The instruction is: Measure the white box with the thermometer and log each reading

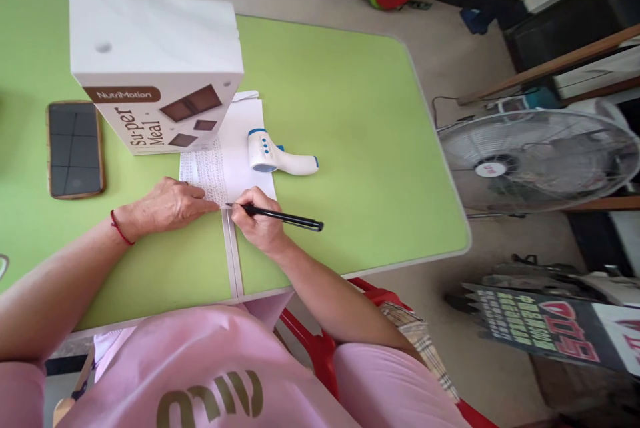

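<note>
Near the table's front edge, my right hand [264,227] grips a black pen [295,219] whose tip is at the lower edge of a white paper [241,178]. Rows of small handwriting fill the paper's left part. My left hand [170,206] lies flat, fingers stretched toward the pen tip and resting on the paper's lower left corner. Beyond the hands, a white NutriMotion box [155,35] stands upright and hides part of the paper. A white and blue infrared thermometer [281,156] lies across the paper's right edge, its handle over the green table.
A phone [75,148] with a brown edge lies left of the box on the green table [345,101]. A metal seam strip [231,255] runs toward my body. Past the right end stands a fan [530,161]; a red chair [320,355] is beside me.
</note>
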### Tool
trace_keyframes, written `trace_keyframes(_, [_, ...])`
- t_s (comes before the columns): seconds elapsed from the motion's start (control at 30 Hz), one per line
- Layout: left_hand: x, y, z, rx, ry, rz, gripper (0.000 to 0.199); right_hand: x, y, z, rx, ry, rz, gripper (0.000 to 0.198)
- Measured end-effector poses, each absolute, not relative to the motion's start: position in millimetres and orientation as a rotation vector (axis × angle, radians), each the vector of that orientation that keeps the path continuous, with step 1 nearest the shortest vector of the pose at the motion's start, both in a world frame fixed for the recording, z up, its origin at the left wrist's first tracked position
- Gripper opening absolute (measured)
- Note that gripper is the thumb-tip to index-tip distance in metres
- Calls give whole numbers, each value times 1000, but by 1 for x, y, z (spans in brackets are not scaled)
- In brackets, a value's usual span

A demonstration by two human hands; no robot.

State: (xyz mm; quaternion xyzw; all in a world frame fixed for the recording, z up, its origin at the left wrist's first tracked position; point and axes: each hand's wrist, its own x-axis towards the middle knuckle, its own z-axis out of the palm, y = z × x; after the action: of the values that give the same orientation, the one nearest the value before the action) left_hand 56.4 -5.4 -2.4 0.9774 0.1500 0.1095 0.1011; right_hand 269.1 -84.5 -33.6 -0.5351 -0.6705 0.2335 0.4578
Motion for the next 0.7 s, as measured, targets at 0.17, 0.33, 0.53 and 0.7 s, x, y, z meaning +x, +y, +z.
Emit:
trace_keyframes(0.17, [57,-5,-3,2876,446,312,28,270,-85,-32,-1312,-1671,565,16])
trace_keyframes(0.33, [57,-5,-4,2878,442,363,29,271,-84,-29,-1263,-1603,546,16])
trace_keyframes(0.53, [57,-5,-5,2888,449,354,29,272,-83,-28,-1255,-1601,522,17])
trace_keyframes(0.7, [57,-5,-4,2879,445,353,29,272,-83,-30,-1265,-1632,516,17])
